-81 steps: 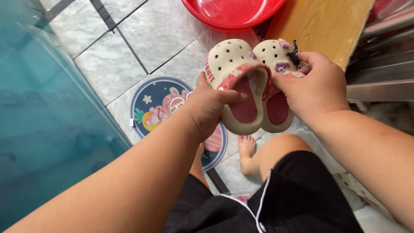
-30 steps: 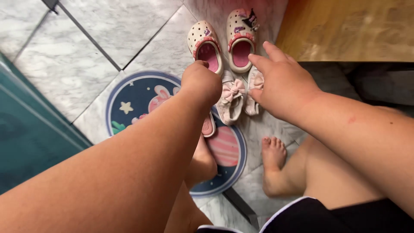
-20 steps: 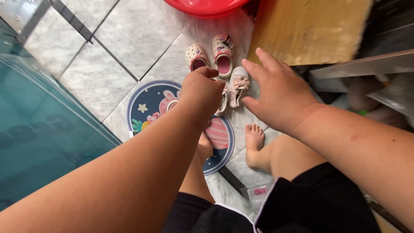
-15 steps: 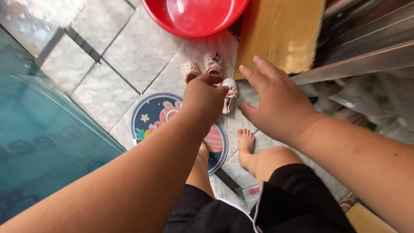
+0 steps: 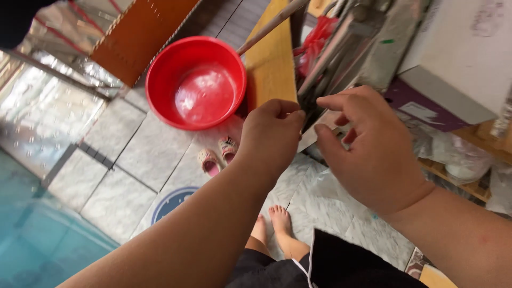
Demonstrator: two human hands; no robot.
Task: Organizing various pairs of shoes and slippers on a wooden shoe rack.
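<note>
My left hand point(image 5: 272, 133) is raised in front of me with its fingers curled shut, and I see nothing in it. My right hand point(image 5: 368, 152) hangs beside it, fingers apart and bent, holding nothing. The fingertips of the two hands nearly meet. Far below, a pair of small cream clogs with pink insides point(image 5: 217, 156) stands side by side on the marble floor point(image 5: 128, 154), just under my left hand in the picture. My bare feet point(image 5: 278, 224) stand on the tiles near a round dark-blue mat point(image 5: 169, 202).
A red plastic basin point(image 5: 196, 82) sits on the floor behind the clogs. A wooden board point(image 5: 272, 58) leans beside it. Metal rails and a shelf with plastic bags point(image 5: 464, 160) fill the right. A teal glass panel point(image 5: 32, 250) lies at the lower left.
I have stood up, so the floor looks farther away. The clogs I held earlier stand on the floor. Both hands rose away from the shoes; the bow shoes are out of sight.
</note>
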